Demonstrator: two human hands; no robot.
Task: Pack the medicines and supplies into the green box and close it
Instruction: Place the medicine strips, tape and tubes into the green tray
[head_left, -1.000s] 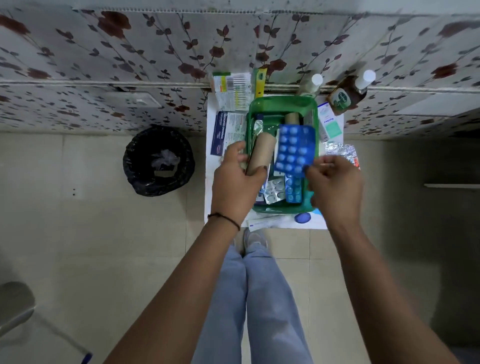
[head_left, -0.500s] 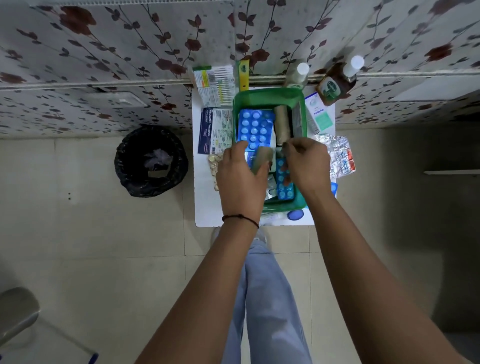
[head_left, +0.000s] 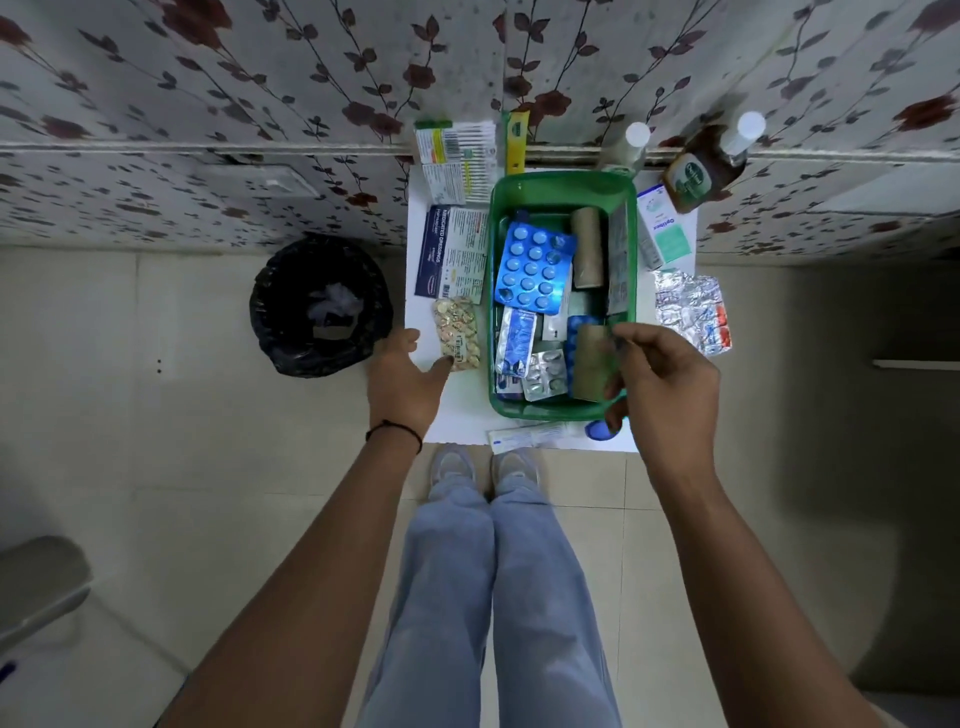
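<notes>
Leaving the green box (head_left: 563, 182) at frame centre, the left hand (head_left: 402, 379) has spread beside yellow pills (head_left: 457, 332); right hand (head_left: 660, 384) pinches a brown roll (head_left: 589, 364). White table (head_left: 457, 405), tiled floor (head_left: 156, 467), black bin (head_left: 319, 304).

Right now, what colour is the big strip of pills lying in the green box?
Blue: the pill strip has blue foil and blue tablets, seen clearly in the head view.

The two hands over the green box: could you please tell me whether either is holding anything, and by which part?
Neither clearly holds anything. The left hand is open, reaching toward the yellow pill strip. The right hand hovers, fingers curled, beside a brown roll in the green box.
</notes>
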